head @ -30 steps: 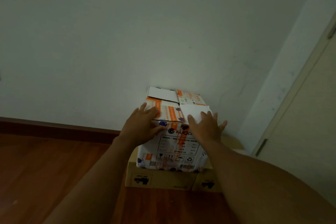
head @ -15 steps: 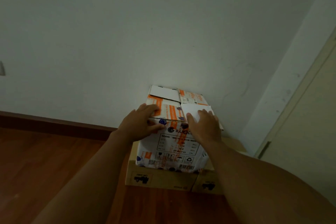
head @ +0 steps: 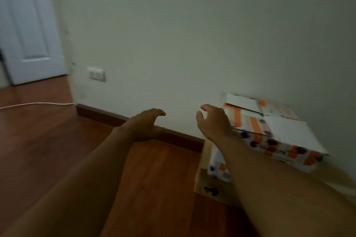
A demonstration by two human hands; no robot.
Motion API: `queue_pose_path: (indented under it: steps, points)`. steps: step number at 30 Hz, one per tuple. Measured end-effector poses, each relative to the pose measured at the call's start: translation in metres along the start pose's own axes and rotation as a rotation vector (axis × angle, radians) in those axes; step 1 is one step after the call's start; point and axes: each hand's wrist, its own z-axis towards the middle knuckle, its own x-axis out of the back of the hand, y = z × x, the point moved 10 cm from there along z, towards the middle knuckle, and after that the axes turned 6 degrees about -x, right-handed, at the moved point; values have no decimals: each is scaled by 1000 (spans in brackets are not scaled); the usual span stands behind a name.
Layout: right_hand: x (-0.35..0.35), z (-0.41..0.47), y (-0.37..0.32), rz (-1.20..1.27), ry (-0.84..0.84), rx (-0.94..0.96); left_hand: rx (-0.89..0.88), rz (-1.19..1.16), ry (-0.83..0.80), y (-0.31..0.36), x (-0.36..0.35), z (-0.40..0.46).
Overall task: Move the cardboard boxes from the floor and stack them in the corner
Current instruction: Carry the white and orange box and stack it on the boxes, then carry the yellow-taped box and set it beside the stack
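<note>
Wall (head: 192, 34), pale and plain, fills most of the view, with a dark wooden baseboard (head: 119, 119) running along its foot. Reddish wood floor (head: 48, 150) spreads below it and carries on past the wall's left end to a white panelled door (head: 28, 31). At the right, against the wall, a white and orange printed cardboard box (head: 273, 136) sits on top of a plain brown cardboard box (head: 210, 186) that rests on the floor; the upper box's top flaps lie loosely shut. Both bare forearms reach forward over the floor. The right hand (head: 213, 121) hangs just left of the printed box, its forearm crossing in front of the box's near face; its grip is wide, fingers spread and curled, holding nothing. The left hand (head: 146, 123) hovers palm down in front of the baseboard, well apart from the boxes, grip likewise wide and empty. A white wall socket (head: 96, 73) sits low on the wall at left, and a thin white cable (head: 36, 104) trails across the floor beneath it.
</note>
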Motion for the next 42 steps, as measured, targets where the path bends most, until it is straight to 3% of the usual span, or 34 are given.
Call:
queue_pose_path:
  steps: [7,14,19,25,32,35,37,38,40,42]
  points:
    - [-126,-27,-136,59,-280,193,368,88,84,-143,80,-138]
    - [-268,-134,-304,-20,-516,567,797,79,204,-274,138,-350]
    - [-361,-240,-402,26,-689,690,1012,153,242,-331,161,-499]
    - [-430,-344,-511,85,-841,799,1359,409,486,-375,205,-655]
    - [-481,-416,-571,115,-965,848,1663,229,362,-425,173,-747]
    - [-496,-420,-579,112,-961,856,1659,418,291,-428,167,-746]
    - [-502,-415,-587,147,-919,864,1496,541,334,-424,174,-727]
    - [-503,-410,-589,172,-886,846,1374,503,398,-422,176,-715]
    - [-504,-398,-591,236,-827,791,1137,215,617,-412,182,-691]
    - [-502,-394,-591,284,-776,792,1018,-31,870,-409,194,-683]
